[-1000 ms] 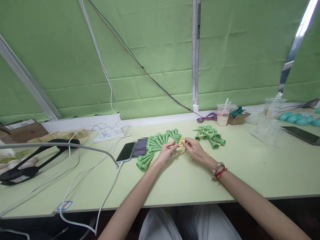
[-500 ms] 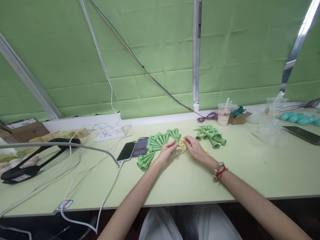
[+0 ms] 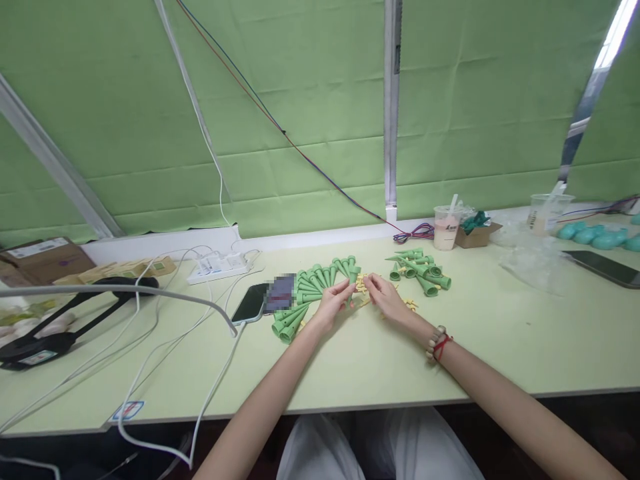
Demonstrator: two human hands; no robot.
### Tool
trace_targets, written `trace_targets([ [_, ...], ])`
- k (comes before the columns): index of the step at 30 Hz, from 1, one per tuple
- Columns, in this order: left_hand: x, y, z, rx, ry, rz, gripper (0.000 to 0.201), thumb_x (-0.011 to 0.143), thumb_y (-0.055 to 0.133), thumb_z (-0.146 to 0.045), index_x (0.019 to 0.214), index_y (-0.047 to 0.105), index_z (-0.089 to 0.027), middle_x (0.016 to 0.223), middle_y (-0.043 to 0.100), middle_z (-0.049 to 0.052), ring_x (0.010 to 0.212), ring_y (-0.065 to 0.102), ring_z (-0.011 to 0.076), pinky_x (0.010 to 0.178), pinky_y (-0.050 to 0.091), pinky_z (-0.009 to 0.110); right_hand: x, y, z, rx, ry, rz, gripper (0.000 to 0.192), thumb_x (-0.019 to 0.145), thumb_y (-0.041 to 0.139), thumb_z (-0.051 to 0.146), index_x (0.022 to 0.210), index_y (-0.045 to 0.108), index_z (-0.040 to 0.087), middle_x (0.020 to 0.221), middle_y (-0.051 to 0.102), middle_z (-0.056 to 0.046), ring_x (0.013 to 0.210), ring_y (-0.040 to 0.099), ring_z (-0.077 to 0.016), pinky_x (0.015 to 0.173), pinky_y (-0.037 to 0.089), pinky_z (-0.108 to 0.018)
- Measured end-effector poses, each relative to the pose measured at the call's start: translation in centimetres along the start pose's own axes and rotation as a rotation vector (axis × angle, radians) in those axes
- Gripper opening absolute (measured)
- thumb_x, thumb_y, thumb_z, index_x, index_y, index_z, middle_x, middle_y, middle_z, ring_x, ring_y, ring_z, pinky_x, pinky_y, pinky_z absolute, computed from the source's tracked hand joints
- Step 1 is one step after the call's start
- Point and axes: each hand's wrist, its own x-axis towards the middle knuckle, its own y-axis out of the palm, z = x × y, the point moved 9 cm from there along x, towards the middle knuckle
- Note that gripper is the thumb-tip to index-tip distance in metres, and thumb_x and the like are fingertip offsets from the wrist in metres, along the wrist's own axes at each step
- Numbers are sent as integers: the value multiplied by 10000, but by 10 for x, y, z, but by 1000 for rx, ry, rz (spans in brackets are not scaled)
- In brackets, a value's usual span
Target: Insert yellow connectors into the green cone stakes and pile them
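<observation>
My left hand pinches a green plastic cone upright over the pale green table. My right hand, with a bead bracelet and red string at the wrist, meets it fingertip to fingertip and holds a small yellow piece at the cone; the piece is mostly hidden by my fingers. A fan of green cones lies left of my hands. A looser pile of green cones lies to the right. Small yellow pieces are scattered between the two piles.
A phone on a white cable lies left of the cones, a power strip behind it. A black stand and cardboard boxes sit far left. A drink cup, clear bags, teal parts and another phone are at right.
Both hands stay together at the cone, with only small finger shifts. The view has moved slightly.
</observation>
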Motion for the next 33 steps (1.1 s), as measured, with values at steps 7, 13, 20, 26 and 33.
trace_targets([
  [7,-7,12,-11,59,52,134,467,645,703,-471,964,699,-130,915,642,82,487,470,23,404,220,182,-6,-8,23,-118,-188,-57,315,904,364,392,650,359,205,603,366,47,569,372,-115,562,286,-253],
  [13,-9,15,-18,129,118,109,485,603,707,-508,866,705,-100,826,636,78,439,452,33,384,216,197,-5,-7,13,112,-33,-93,375,828,431,478,583,329,213,534,319,55,524,346,-113,521,304,-255],
  [20,-9,8,-22,132,167,12,462,571,727,-500,779,708,-88,703,620,51,458,444,46,396,274,194,-3,23,-16,585,274,42,438,685,546,593,601,313,232,491,220,97,408,295,-87,442,353,-254],
  [26,-9,19,-10,205,94,157,485,636,705,-470,973,724,-123,687,636,67,369,340,19,375,244,221,-2,-8,-8,82,84,-46,368,780,517,521,974,537,209,826,581,-13,588,535,-127,548,436,-266],
  [33,-7,17,-6,211,67,173,521,656,705,-444,1074,688,-133,578,587,37,411,359,41,426,267,226,6,-10,1,18,-35,35,307,814,495,412,915,645,164,922,658,-71,823,606,-181,711,472,-304],
])
